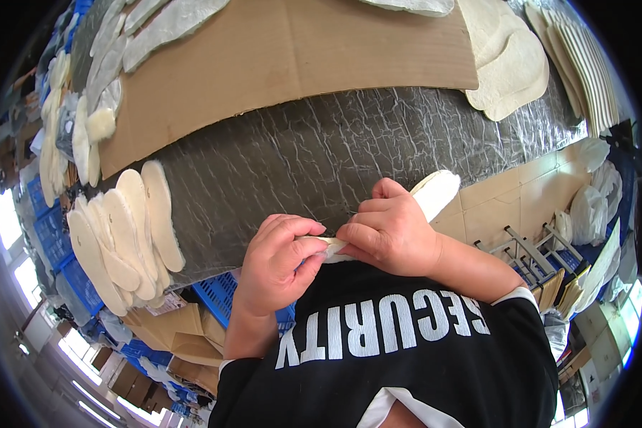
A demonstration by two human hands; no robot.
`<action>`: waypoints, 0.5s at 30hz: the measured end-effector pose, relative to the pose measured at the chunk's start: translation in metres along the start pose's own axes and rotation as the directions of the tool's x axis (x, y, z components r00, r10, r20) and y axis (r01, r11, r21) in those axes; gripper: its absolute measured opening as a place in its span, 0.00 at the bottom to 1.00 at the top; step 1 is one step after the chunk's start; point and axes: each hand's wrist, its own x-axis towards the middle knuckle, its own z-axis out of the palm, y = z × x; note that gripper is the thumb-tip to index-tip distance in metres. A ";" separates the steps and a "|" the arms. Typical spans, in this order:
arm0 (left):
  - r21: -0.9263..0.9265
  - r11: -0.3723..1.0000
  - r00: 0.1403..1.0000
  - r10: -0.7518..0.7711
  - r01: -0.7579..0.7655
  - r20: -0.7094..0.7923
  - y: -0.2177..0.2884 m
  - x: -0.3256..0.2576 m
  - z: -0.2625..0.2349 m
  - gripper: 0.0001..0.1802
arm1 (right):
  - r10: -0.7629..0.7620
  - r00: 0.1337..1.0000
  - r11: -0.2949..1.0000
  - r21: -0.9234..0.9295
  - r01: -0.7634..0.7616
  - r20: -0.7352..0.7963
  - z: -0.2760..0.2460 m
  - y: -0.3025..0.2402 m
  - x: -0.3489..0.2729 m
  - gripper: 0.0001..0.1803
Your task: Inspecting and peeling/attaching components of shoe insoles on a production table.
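A cream-white shoe insole [437, 193] is held close to my body at the near edge of the table. My right hand [394, 230] is closed around its middle, and one rounded end sticks out to the upper right past my knuckles. With thumb and fingers, my left hand [284, 258] pinches the insole's other end. Both hands' fingertips almost meet there. Much of the insole between them is hidden by my fingers. Left of my left hand, several loose cream insoles [162, 214] lie overlapping on the table's edge.
A large brown cardboard sheet [292, 53] lies across the dark, film-covered table [285, 160]. More insoles [510, 68] are piled at the far right, beside a long row of stacked ones [585, 71]. A blue plastic crate [220, 296] stands below the near edge, metal frames [528, 257] at right.
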 end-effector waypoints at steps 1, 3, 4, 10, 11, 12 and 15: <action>0.000 1.000 1.000 0.000 0.000 0.000 -0.001 0.000 0.000 0.13 | -0.001 1.000 1.000 -0.015 0.001 0.003 0.001 0.000 0.000 0.14; 0.031 0.999 1.000 0.028 -0.028 -0.008 -0.003 0.000 0.001 0.13 | -0.002 1.000 1.000 -0.028 0.002 0.006 0.002 0.000 0.000 0.13; 0.031 0.999 1.000 0.028 -0.027 -0.007 -0.002 0.000 0.001 0.13 | -0.004 1.000 1.000 -0.012 0.004 0.022 0.001 0.001 -0.001 0.14; 0.142 0.985 0.995 0.098 -0.101 0.032 0.000 0.004 -0.001 0.12 | 0.001 1.000 1.000 0.010 -0.001 0.031 0.001 0.002 -0.002 0.17; 0.184 0.975 0.992 0.121 -0.127 0.047 -0.001 0.004 -0.001 0.12 | 0.009 0.999 1.000 0.004 -0.009 0.040 0.001 0.002 -0.003 0.17; 0.225 0.962 0.988 0.143 -0.153 0.063 -0.001 0.003 0.000 0.12 | 0.009 0.999 1.000 0.003 -0.009 0.039 0.001 0.002 -0.002 0.17; 0.282 0.945 0.986 0.161 -0.166 0.043 0.000 0.003 0.003 0.12 | 0.055 0.998 0.998 -0.025 -0.054 0.039 0.000 0.000 -0.002 0.12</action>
